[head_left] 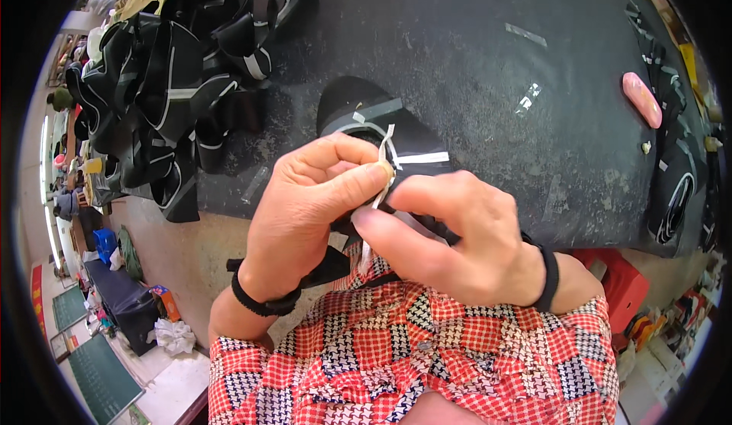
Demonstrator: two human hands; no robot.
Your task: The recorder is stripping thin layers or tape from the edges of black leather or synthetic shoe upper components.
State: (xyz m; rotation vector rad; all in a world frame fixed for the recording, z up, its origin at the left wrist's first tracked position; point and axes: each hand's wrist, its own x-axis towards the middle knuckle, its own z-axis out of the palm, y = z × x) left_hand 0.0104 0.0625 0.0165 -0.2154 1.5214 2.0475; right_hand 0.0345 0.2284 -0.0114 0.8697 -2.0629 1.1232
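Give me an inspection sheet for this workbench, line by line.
Surface: dark table, scuffed, with bits of clear tape stuck on.
Job's things: black piece with white strips, and a white strip pinched at the fingertips.
Clutter: pile of black pieces at far left; pink oval object at right.
Grippers: left hand and right hand both pinch the strip; black band on each wrist.
Cables: nothing seen.
Surroundings: concrete floor, red stool, blue crate.
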